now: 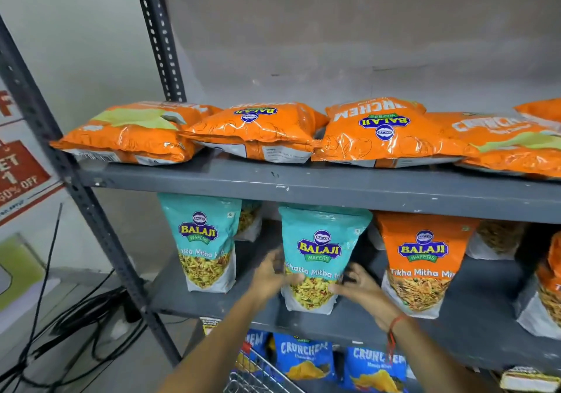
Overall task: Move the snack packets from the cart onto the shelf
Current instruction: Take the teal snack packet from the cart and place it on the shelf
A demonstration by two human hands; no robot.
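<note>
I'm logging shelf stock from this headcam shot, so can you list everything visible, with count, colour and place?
Flat orange packets: at least five, orange, lying on the top shelf.
Teal Khatta Mitha pouches: two, teal, upright on the middle shelf; the right one sits between both hands.
Tikha Mitha pouch: one fully seen, orange, upright, right of the teal ones; more cut off at the right edge.
Blue Crunchem packets: at least two, blue, below the middle shelf.
Shelf rack: one, grey metal.
Wire cart: one, metal, bottom centre, partly seen.
Cables: several, black, floor at left.
Promo sign: one, red and white, left wall.
Left hand: on the pouch's left side.
Right hand: on its right side, red thread at the wrist.
</note>
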